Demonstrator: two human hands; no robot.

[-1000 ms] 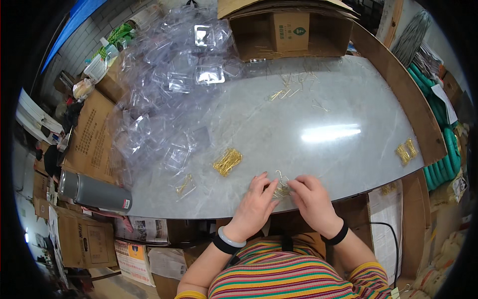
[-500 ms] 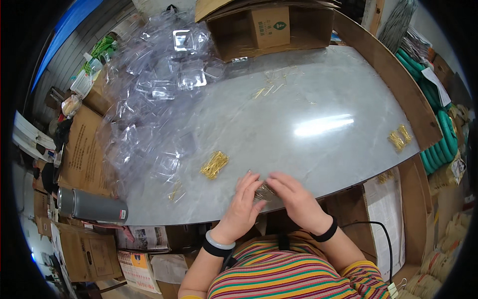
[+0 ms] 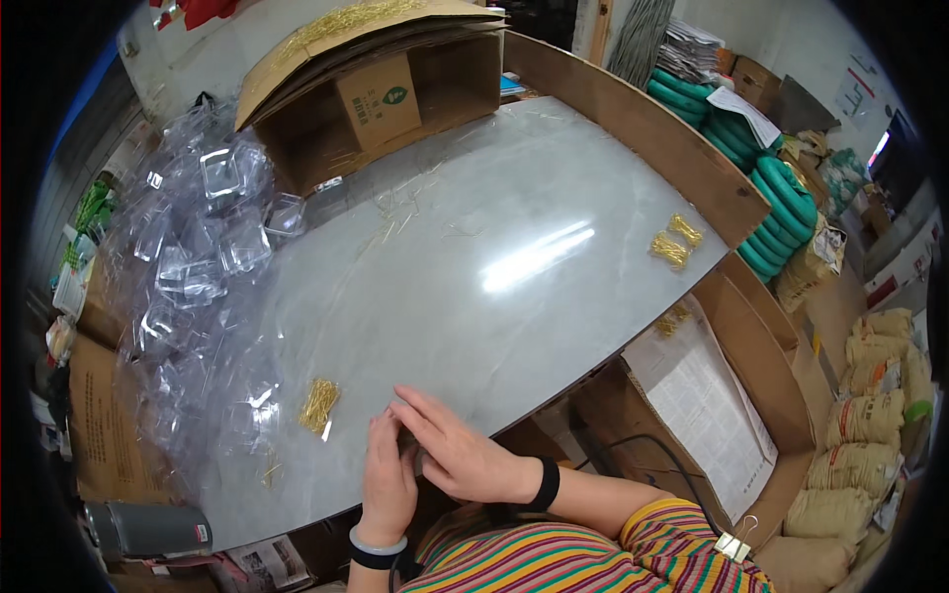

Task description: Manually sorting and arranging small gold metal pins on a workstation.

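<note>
My left hand (image 3: 388,486) and my right hand (image 3: 457,453) are cupped together at the table's near edge. Their palms face each other and the fingertips nearly meet. The bundle of thin metal pins seen between them a moment ago is now hidden by my fingers. To the left of my hands, a small pile of gold-coloured pins (image 3: 319,405) lies on the grey tabletop (image 3: 415,326). Two bundles of gold pins (image 3: 669,250) rest near the table's right edge, pinched at the middle.
Clear plastic boxes (image 3: 188,272) are heaped along the left side. An open cardboard box (image 3: 450,89) stands at the back, near scattered loose pins (image 3: 400,212). A cardboard strip (image 3: 643,128) borders the far right edge. A grey bottle (image 3: 148,530) lies at the near left corner.
The whole view has swung to the right, so the table and its contents sit further left. My hands have closed nearer together, and the pins between them no longer show.
</note>
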